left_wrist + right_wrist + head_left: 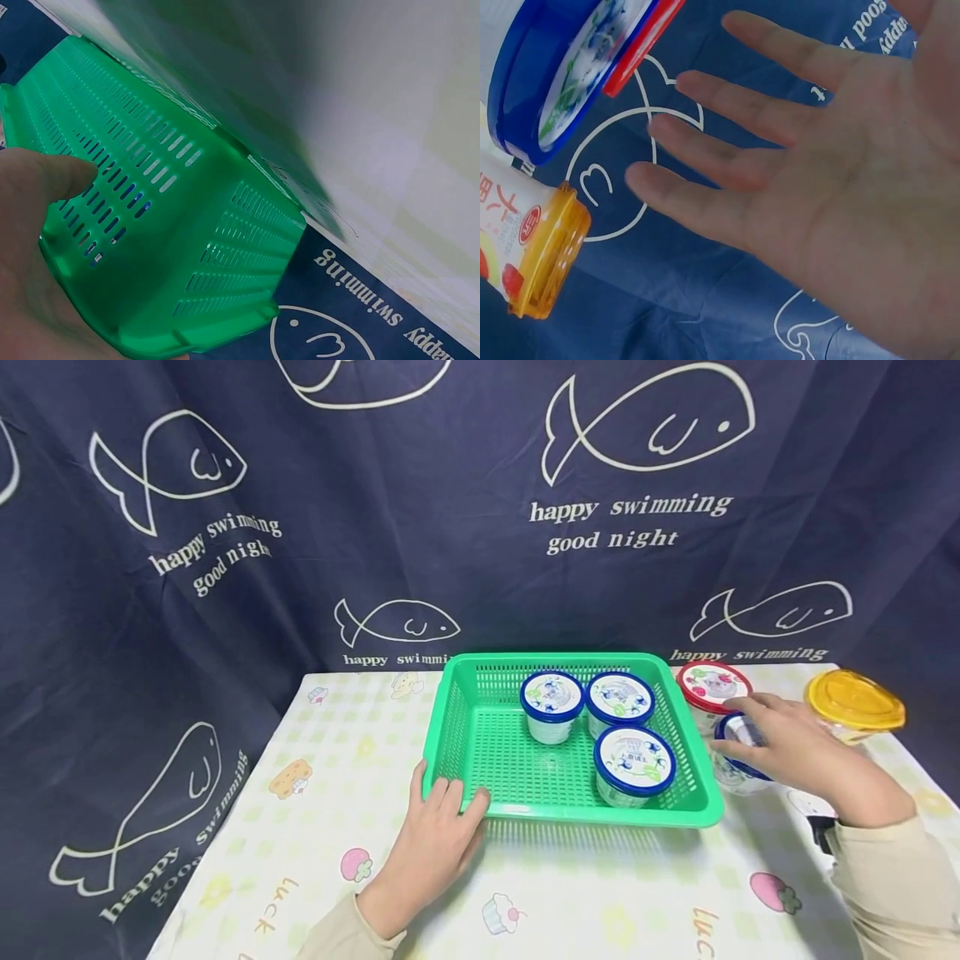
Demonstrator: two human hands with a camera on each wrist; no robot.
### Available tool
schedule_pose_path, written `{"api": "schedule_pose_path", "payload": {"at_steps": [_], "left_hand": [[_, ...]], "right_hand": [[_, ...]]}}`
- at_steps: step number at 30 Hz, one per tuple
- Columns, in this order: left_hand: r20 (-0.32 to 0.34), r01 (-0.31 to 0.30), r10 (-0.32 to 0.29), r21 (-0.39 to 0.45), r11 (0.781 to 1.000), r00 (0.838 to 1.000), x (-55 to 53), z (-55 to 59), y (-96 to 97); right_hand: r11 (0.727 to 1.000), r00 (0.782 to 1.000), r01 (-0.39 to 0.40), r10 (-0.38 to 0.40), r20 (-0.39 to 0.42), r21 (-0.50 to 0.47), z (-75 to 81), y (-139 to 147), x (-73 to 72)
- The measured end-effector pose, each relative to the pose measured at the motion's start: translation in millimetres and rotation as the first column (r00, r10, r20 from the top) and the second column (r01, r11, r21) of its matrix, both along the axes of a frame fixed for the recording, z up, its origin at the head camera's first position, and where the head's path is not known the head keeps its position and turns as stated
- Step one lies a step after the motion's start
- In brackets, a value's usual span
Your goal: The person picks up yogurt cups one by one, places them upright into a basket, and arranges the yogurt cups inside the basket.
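A green plastic basket [510,768] stands on the table with three blue-lidded cups inside: one at the back middle [552,695], one at the back right [620,697] and one at the front right [635,762]. My left hand [431,839] grips the basket's front left rim, the thumb against its slotted outer wall in the left wrist view. To the right of the basket, my right hand [798,747] hovers over another blue-lidded cup [738,777]. In the right wrist view its fingers [727,157] are spread, apart from that cup's lid [592,67].
A red-lidded cup [712,687] stands behind the right-hand blue one, close to the basket. Farther right is a yellow-lidded cup [855,702]. The table wears a patterned cloth [300,843], and a dark blue fish-print curtain [480,527] hangs behind it.
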State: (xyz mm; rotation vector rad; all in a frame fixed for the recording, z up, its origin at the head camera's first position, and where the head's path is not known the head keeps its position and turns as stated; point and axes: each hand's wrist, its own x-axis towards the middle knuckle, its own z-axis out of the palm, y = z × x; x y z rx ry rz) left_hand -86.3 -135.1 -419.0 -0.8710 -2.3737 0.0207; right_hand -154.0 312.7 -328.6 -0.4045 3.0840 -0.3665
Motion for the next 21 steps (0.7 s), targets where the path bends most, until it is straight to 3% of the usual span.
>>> {"api": "schedule_pose_path", "payload": {"at_steps": [7,21], "left_hand": [[0.007,0.006,-0.006,0.017,1.0,1.0,1.3,2.3,0.3],[0.003,0.007,-0.007,0.011,1.0,1.0,1.8,2.7,0.2]], "right_hand": [[0.999,0.995,0.027,-0.029,0.098,0.022,-7.6,0.7,-1.8],[0.998,0.987,0.055,-0.056,0.149,0.011,-11.6,2.9,-3.9]]}}
